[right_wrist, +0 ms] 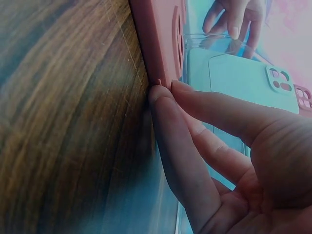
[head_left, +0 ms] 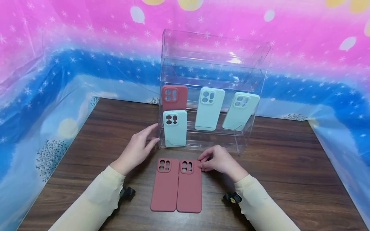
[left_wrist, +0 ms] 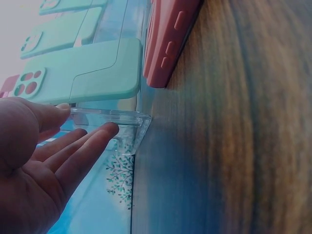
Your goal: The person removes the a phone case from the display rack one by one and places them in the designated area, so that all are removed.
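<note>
The table (head_left: 289, 179) bears a clear rack (head_left: 215, 75). The left hand (head_left: 136, 147), thumb and fingers spread, touches its left edge; the right hand (head_left: 221, 162) pinches a corner of the right red case (head_left: 189, 192), lying before the rack.

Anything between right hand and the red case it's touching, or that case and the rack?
Nothing visible either way. The right hand pinches the red case by its upper right corner. The mint case at the lower left of the clear rack stands inside it, not in front.
</note>
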Demonstrator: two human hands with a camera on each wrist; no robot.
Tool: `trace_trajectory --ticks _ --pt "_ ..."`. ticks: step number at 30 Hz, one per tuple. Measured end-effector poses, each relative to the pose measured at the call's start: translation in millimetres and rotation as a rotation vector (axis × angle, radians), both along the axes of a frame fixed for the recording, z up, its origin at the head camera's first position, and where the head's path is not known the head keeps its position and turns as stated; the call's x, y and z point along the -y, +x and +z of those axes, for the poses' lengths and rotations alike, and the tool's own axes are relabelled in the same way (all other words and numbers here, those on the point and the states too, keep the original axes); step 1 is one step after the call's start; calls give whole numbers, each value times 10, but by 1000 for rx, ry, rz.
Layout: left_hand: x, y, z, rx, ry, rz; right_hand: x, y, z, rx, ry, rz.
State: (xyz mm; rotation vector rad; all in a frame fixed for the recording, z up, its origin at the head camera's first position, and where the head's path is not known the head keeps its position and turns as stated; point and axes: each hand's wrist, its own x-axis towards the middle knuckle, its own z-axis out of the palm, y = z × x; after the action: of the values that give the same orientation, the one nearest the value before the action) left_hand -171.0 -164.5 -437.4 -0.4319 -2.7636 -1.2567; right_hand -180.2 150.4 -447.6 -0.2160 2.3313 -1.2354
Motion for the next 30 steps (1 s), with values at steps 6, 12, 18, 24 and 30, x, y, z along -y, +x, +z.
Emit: trace_trajectory --ticks 6,12,18,24,30 --pt "8 5 -4 -5 3 -3 33 3 -2 -9 24 4" --pt "5 -2 -6 -3 1 -3 72 3 57 -84 119 11" --pt "4 2 -11 3 -4 -7 97 7 188 -193 170 13" --pt "-6 -14 -9 -8 1 -7 124 -24 333 -482 236 31" --pt "6 -6 1 -15 -5 -10 192 -31 375 -805 257 0"
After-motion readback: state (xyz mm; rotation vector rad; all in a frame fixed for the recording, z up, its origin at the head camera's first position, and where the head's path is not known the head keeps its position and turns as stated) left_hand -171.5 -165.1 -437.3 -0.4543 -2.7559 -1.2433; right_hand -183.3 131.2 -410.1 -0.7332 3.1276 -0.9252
